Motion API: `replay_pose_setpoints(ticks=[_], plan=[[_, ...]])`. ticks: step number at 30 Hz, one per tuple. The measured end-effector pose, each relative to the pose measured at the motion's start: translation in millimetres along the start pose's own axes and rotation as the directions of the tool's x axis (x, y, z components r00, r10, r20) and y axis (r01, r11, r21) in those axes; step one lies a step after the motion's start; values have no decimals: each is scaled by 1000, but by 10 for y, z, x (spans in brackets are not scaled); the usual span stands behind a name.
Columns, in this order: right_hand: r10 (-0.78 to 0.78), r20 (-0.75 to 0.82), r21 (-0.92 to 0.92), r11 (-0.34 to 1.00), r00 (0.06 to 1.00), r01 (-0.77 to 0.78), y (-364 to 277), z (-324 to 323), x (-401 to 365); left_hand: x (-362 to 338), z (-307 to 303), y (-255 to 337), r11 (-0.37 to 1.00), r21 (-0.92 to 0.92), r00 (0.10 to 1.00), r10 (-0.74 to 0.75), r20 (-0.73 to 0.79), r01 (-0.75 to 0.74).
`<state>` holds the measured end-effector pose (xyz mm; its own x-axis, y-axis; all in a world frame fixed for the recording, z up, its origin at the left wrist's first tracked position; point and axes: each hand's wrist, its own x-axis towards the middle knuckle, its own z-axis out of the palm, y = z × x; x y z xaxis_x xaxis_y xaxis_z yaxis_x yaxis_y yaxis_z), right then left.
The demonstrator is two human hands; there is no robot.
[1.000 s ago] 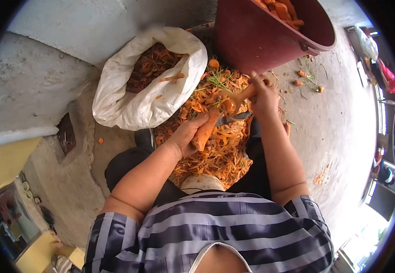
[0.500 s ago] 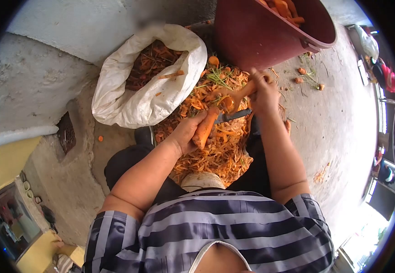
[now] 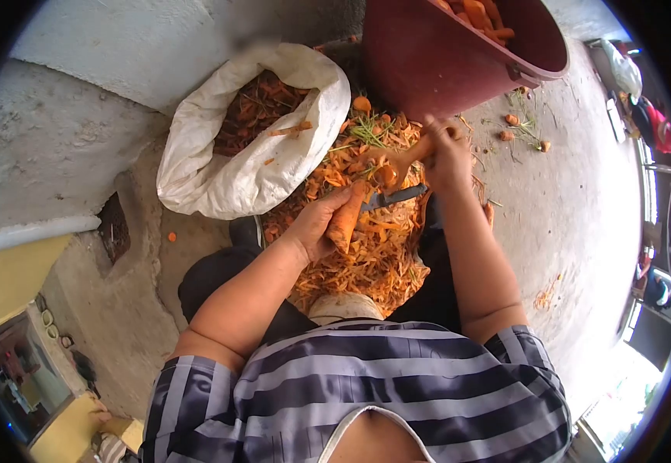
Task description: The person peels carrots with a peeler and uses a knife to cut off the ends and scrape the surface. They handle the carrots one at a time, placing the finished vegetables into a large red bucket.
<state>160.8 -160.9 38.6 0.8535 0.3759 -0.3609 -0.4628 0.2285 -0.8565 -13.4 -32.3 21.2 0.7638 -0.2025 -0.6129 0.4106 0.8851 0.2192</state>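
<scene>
My left hand (image 3: pixel 318 225) is closed around an orange carrot (image 3: pixel 345 219), which stands nearly upright in the view. My right hand (image 3: pixel 450 160) is closed on a long orange-brown piece (image 3: pixel 406 157); whether it is a carrot or a tool handle I cannot tell. Between the hands a dark-handled tool (image 3: pixel 397 197), with a greyish part at its left end, reaches close to the carrot's upper end. Beneath both hands spreads a thick heap of orange peelings (image 3: pixel 366 274), with green stalks and cut carrot ends at its far side.
A white sack (image 3: pixel 227 185) holding darker peelings stands at the upper left, beside a concrete wall (image 3: pixel 65 116). At the top right, a dark red bucket (image 3: pixel 436 69) holds several carrots. Carrot ends (image 3: pixel 507 136) and stalks lie on the floor to its right.
The carrot in my left hand has turned slightly, and its upper end has shifted a little to the left. My right hand has hardly moved.
</scene>
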Motion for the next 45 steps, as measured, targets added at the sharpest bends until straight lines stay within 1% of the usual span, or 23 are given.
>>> replay_pose_setpoints(ticks=[2, 4, 7, 8, 10, 13, 16, 18, 20, 22, 23, 24, 25, 28, 30, 32, 34, 36, 37, 38, 39, 42, 45], plan=[[101, 174, 45, 993, 980, -110, 171, 183, -263, 19, -60, -10, 1000, -4, 1000, 8, 27, -8], [90, 514, 13, 994, 853, -113, 396, 209, -346, 69, -166, -46, 1000, 11, 999, 17, 42, -17], [251, 220, -226, 953, 943, -201, 311, 200, -268, 31, -143, -48, 954, 294, 998, -60, 5, 56], [186, 86, -217, 962, 979, -164, 181, 217, -199, 46, -152, -50, 974, 213, 997, -75, -1, 74], [-145, -101, -339, 935, 984, 103, 185, 11, 114, 69, -182, -59, 993, 46, 994, -104, -11, 105], [-83, -244, -240, 971, 966, 23, 48, -54, 106, 62, -171, -56, 997, 39, 997, -72, 5, 71], [117, 78, -19, 993, 990, -116, 143, 221, -245, 137, -308, -104, 985, 173, 1000, -9, 12, 6], [108, 462, 6, 992, 880, -125, 353, 269, -400, 122, -323, -97, 971, 239, 999, 18, 49, -29], [167, 338, -147, 981, 926, -123, 365, 232, -350, 33, -241, -97, 973, 227, 993, 19, 119, -46], [158, 99, -319, 940, 982, -119, 227, 189, -186, 72, -210, -117, 990, 136, 999, -41, 17, 39], [65, -40, -223, 972, 997, -72, 210, 76, -22, 89, -194, -120, 993, 88, 997, -73, -32, 75], [-119, -159, -438, 898, 980, 38, 118, 10, 85, 84, -174, -124, 992, 105, 997, -59, -47, 64], [-179, -227, -378, 922, 957, 83, 65, -68, 165, 65, -145, -121, 991, 124, 997, -47, -63, 54], [-75, -162, -112, 992, 984, 57, -9, -14, 63, 28, -58, -66, 994, 92, 995, -52, -88, 60], [58, 51, -49, 997, 997, -55, 165, 116, -119, 14, -59, -47, 994, 94, 997, -45, -69, 52], [175, 345, -9, 983, 922, -184, 298, 262, -390, -6, -88, -33, 987, 157, 1000, -24, -18, 26], [174, 436, -273, 960, 883, -55, 460, 191, -360, 6, -97, -68, 989, 148, 1000, 2, -14, 0], [191, 153, -322, 937, 970, -134, 342, 115, -199, 39, -110, -107, 991, 137, 999, 5, -34, -1], [123, -37, -454, 882, 992, -127, 212, 92, -92, 68, -136, -118, 991, 131, 998, -1, -58, 9], [-76, -91, -385, 922, 993, 36, 78, 98, -30, 83, -148, -119, 992, 125, 997, -6, -82, 16], [-147, -202, -496, 868, 968, 28, 93, -70, 156, 60, -107, -93, 987, 159, 998, -26, -57, 35], [-42, -140, -130, 991, 989, 24, -26, -93, 82, -12, 5, -71, 994, 108, 993, -18, -120, 31], [165, 89, 1, 986, 982, -166, 79, 209, -241, 32, -171, -47, 998, 33, 997, -48, 59, 47]])
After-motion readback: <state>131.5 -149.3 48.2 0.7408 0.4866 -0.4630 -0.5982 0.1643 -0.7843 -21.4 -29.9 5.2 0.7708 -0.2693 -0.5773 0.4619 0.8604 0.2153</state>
